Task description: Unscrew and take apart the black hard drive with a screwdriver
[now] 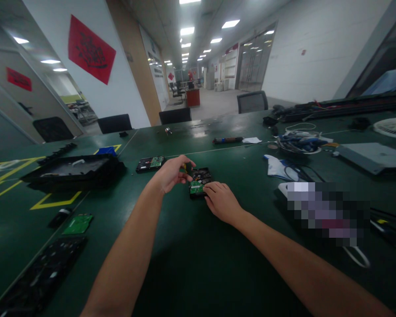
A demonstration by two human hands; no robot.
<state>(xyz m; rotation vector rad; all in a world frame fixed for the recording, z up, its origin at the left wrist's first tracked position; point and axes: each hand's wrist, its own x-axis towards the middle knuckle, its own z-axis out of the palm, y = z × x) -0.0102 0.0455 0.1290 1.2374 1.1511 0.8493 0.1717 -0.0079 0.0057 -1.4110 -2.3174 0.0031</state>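
A hard drive (203, 173) with a green circuit board (196, 188) lies on the dark green table in front of me. My left hand (174, 174) is closed around a small black-and-yellow screwdriver (188, 167), held over the drive's left side. Its lower end is hidden or too small to make out. My right hand (222, 200) grips the drive's right edge, thumb and fingers pressed against it. Just left of my left hand, a second hard drive (150, 164) lies flat with its board showing.
At left are a black tray (72, 171), a loose green circuit board (78, 223) and a black panel (42, 273). On the right lie bundled cables (298, 141), a blue-and-white packet (280, 168), a grey metal box (376, 156) and a pixelated object (323, 215). Chairs (174, 115) line the far edge.
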